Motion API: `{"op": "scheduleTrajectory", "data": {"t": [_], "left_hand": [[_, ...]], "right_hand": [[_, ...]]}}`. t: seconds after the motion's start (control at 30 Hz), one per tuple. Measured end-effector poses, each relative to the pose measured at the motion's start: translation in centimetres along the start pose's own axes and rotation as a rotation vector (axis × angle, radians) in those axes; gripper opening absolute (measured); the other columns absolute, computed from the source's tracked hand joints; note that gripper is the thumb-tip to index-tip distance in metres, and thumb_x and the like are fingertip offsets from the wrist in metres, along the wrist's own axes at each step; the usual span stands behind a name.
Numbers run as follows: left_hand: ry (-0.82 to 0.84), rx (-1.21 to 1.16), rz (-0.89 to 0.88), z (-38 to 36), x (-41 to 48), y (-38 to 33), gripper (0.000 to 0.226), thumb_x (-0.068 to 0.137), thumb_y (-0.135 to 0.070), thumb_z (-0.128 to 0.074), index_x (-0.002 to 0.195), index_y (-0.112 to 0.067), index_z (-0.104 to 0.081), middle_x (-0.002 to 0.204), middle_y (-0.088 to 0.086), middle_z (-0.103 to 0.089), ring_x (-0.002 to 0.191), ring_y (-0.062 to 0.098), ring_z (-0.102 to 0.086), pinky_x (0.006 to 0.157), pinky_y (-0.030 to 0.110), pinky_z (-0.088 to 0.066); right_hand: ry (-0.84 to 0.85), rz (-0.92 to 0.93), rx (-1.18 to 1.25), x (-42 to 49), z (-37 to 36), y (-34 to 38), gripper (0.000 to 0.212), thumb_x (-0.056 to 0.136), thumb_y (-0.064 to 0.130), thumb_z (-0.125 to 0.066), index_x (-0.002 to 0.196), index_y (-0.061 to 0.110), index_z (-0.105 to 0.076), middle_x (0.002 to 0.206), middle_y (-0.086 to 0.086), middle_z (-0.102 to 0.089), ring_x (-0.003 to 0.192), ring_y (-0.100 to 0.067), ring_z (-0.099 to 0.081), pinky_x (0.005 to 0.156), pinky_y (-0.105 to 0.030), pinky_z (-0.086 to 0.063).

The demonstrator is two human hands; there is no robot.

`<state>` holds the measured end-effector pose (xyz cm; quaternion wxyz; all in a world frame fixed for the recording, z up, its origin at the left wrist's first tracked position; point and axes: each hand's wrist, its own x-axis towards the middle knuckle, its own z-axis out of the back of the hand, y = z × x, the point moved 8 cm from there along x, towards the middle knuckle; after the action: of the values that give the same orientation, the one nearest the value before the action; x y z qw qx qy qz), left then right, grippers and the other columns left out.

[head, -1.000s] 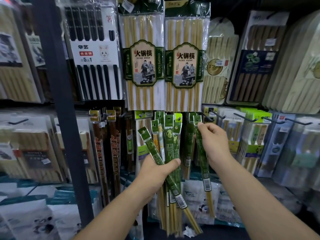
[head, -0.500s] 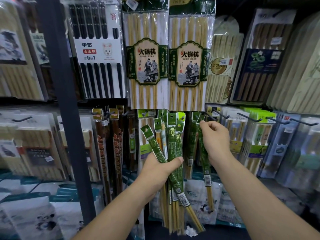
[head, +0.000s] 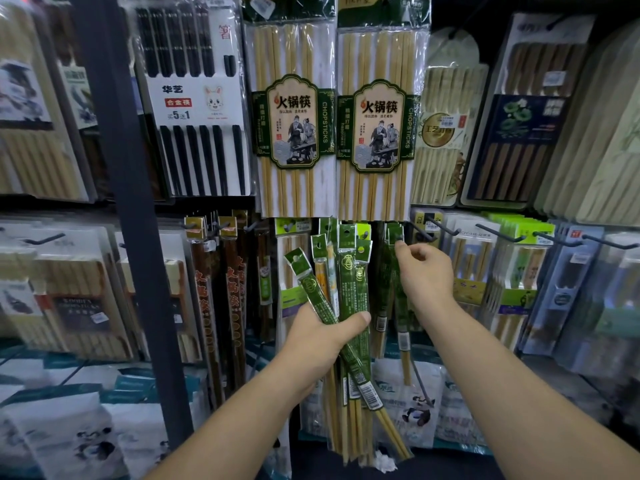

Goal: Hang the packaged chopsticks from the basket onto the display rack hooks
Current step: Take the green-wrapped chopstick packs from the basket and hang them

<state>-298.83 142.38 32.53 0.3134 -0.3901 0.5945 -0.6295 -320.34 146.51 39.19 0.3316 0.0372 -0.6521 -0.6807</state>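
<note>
My left hand (head: pixel 318 341) is shut around a fanned bundle of narrow green chopstick packs (head: pixel 346 289), their hole-punched tabs pointing up and the bamboo tips hanging below my fist. My right hand (head: pixel 426 275) is raised to the lower row of hooks, its fingertips pinching the top of a single green chopstick pack (head: pixel 401 327). That pack's tab sits at a hook (head: pixel 398 237) and hangs straight down among other green packs. No basket is in view.
Two large hot-pot chopstick packs (head: pixel 292 123) hang just above the hook row. Black hooks (head: pixel 440 228) jut out to the right over other packaged sets. A dark upright post (head: pixel 128 202) stands at the left, beside brown chopstick packs (head: pixel 207 299).
My right hand has lifted the single green pack slightly, bringing its tab up to the hook. The left hand has kept its bundle steady. The camera has tilted slightly.
</note>
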Motion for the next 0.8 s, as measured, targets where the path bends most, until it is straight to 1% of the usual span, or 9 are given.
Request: {"op": "scheduleTrajectory", "data": {"t": [0.07,0.1,0.23,0.3,0.37,0.43,0.5,0.63,0.8], "left_hand": [[-0.015,0.006,0.034,0.1,0.0,0.2,0.104,0.047,-0.07,-0.086,0.133,-0.024,-0.05,0.133,-0.01,-0.06,0.123,0.013,-0.057,0.108,0.041,-0.045],[-0.019,0.008,0.034,0.1,0.0,0.2,0.098,0.046,-0.07,-0.085,0.127,-0.026,-0.051,0.129,-0.012,-0.06,0.119,0.011,-0.057,0.103,0.038,-0.046],[-0.011,-0.027,-0.009,0.2,0.2,0.3,0.062,0.053,-0.059,-0.089,0.101,-0.038,-0.055,0.094,-0.028,-0.071,0.093,-0.008,-0.063,0.078,0.022,-0.044],[0.014,-0.034,-0.032,-0.2,0.2,0.2,0.043,0.068,-0.047,-0.091,0.097,-0.037,-0.061,0.088,-0.034,-0.072,0.084,-0.013,-0.066,0.073,0.017,-0.045],[0.062,-0.017,-0.072,-0.8,0.2,-0.3,0.022,0.082,-0.031,-0.087,0.094,-0.044,-0.074,0.091,-0.033,-0.073,0.085,-0.012,-0.068,0.072,0.015,-0.051],[0.1,-0.012,-0.119,-1.3,0.1,-0.8,0.03,0.088,-0.021,-0.082,0.099,-0.049,-0.076,0.105,-0.018,-0.078,0.097,0.0,-0.073,0.082,0.021,-0.054],[0.116,-0.036,-0.165,-1.6,0.0,-1.3,0.029,0.09,-0.015,-0.079,0.11,-0.037,-0.077,0.112,-0.009,-0.078,0.105,0.008,-0.073,0.085,0.021,-0.055],[0.15,-0.046,-0.219,-2.1,-0.2,-1.7,0.029,0.091,-0.01,-0.076,0.108,-0.034,-0.077,0.11,-0.005,-0.079,0.103,0.011,-0.074,0.082,0.019,-0.056],[0.144,-0.025,-0.205,-2.2,-0.2,-1.3,0.026,0.089,-0.017,-0.077,0.111,-0.032,-0.077,0.113,-0.005,-0.078,0.106,0.012,-0.073,0.084,0.019,-0.056]], "right_hand": [[0.001,-0.024,-0.011,0.0,-0.2,-0.3,0.042,0.097,0.045,-0.061,0.073,0.011,-0.065,0.05,0.01,-0.053,0.056,-0.015,-0.054,0.056,-0.027,-0.04],[0.0,-0.029,-0.014,-0.1,-0.1,-0.4,0.04,0.097,0.046,-0.062,0.076,0.012,-0.067,0.057,0.007,-0.059,0.059,-0.015,-0.056,0.056,-0.027,-0.041],[-0.056,-0.014,0.018,-1.4,0.9,-0.5,0.031,0.096,0.04,-0.064,0.076,0.016,-0.065,0.067,0.004,-0.062,0.065,-0.013,-0.057,0.06,-0.028,-0.041],[-0.046,-0.013,0.086,-2.3,1.3,-0.2,0.03,0.096,0.035,-0.065,0.075,0.014,-0.066,0.058,0.008,-0.057,0.057,-0.009,-0.053,0.062,-0.029,-0.043],[0.086,-0.006,0.16,-3.6,0.7,0.8,0.027,0.097,0.032,-0.065,0.075,0.017,-0.072,0.06,0.007,-0.062,0.056,-0.003,-0.054,0.063,-0.027,-0.046],[0.266,0.042,0.19,-5.3,-0.3,2.2,0.025,0.098,0.033,-0.064,0.077,0.028,-0.076,0.07,0.008,-0.07,0.061,0.001,-0.059,0.06,-0.021,-0.047],[0.368,0.094,0.199,-6.8,-0.8,3.1,0.026,0.098,0.033,-0.065,0.075,0.032,-0.075,0.067,0.009,-0.067,0.06,0.001,-0.058,0.055,-0.016,-0.047],[0.353,0.127,0.217,-7.6,-0.4,3.9,0.018,0.096,0.026,-0.069,0.078,0.027,-0.073,0.062,0.008,-0.06,0.057,-0.003,-0.053,0.055,-0.017,-0.048],[0.355,0.115,0.211,-7.2,-0.6,3.8,0.025,0.099,0.027,-0.066,0.074,0.027,-0.071,0.061,0.005,-0.055,0.054,-0.006,-0.05,0.05,-0.018,-0.045]]}}
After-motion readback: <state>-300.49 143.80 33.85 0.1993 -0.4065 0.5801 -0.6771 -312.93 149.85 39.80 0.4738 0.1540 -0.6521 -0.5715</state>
